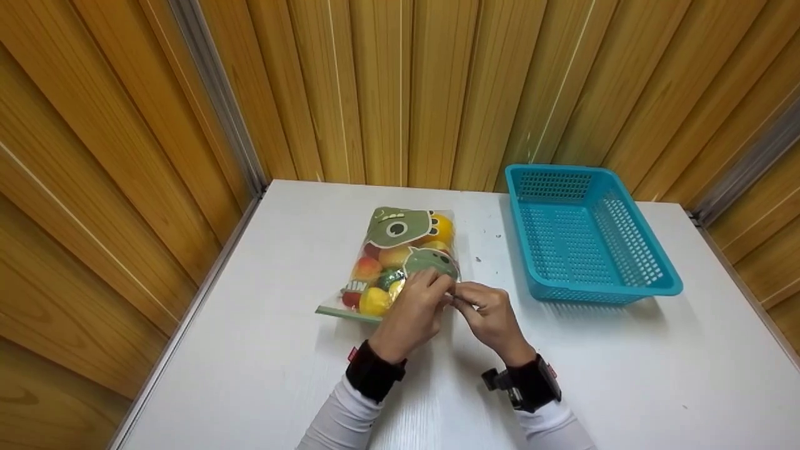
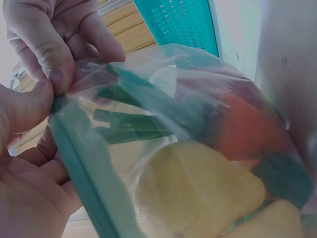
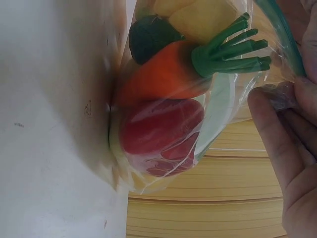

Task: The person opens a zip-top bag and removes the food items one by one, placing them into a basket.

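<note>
On the white desk, left of centre, lies a clear plastic pouch with green cartoon print, full of colourful fruit- and vegetable-shaped pieces. Its film looks thin, limp and slick, so it should crumple easily and slide under dry fingers; the load, including a smooth yellow rounded piece and an orange carrot with green stalks, looks bulky yet light and firm. The narrow green strip along the near edge seems stiffer and the better hold; loose film could stretch or tear. The left hand has a narrow grip, pinching that strip's right end; the right hand, just beside it, pinches crinkled film at the corner, though the exact fingertip contact is partly hidden. Farther right, apart from the pouch, stands a turquoise rectangular perforated plastic basket
</note>
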`<move>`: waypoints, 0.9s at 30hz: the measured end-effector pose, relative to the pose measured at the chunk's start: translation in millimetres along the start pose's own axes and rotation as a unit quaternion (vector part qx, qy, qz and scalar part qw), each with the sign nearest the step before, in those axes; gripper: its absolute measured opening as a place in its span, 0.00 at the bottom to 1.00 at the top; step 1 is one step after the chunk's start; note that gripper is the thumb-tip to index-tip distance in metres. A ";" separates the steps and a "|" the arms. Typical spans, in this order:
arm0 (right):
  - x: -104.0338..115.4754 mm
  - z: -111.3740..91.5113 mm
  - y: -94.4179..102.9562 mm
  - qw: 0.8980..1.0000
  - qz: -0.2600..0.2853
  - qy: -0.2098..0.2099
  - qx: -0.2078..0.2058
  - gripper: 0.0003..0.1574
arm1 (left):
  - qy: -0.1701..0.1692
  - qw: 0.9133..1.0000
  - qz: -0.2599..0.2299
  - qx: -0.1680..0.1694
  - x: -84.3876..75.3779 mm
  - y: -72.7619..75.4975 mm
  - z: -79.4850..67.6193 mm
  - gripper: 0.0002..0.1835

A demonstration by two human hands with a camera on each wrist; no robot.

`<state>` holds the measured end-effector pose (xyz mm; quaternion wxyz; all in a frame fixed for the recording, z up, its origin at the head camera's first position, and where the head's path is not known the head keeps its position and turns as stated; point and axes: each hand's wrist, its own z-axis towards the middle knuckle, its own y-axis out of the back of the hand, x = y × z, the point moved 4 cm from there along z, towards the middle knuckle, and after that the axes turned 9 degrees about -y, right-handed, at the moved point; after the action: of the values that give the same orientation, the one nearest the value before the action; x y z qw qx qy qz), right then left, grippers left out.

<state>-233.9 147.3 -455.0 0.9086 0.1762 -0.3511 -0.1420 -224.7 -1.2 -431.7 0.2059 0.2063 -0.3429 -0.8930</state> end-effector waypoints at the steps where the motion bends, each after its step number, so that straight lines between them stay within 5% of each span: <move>1: 0.1 -0.1 -0.4 1.000 0.000 0.001 -0.002 0.14 | 0.004 1.000 -0.004 0.002 0.3 0.1 0.0 0.09; 13: 0.9 -0.5 -1.4 1.000 0.009 -0.011 -0.016 0.13 | 0.016 1.000 -0.018 0.004 2.9 0.9 0.0 0.09; 27: -4.3 2.9 8.5 0.996 0.064 -0.054 -0.038 0.13 | 0.034 0.999 0.021 0.011 6.4 11.3 -3.5 0.14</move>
<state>-237.9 155.9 -451.9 0.9017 0.1104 -0.4042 -0.1061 -225.7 -13.9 -427.7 0.2336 0.2320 -0.3494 -0.8772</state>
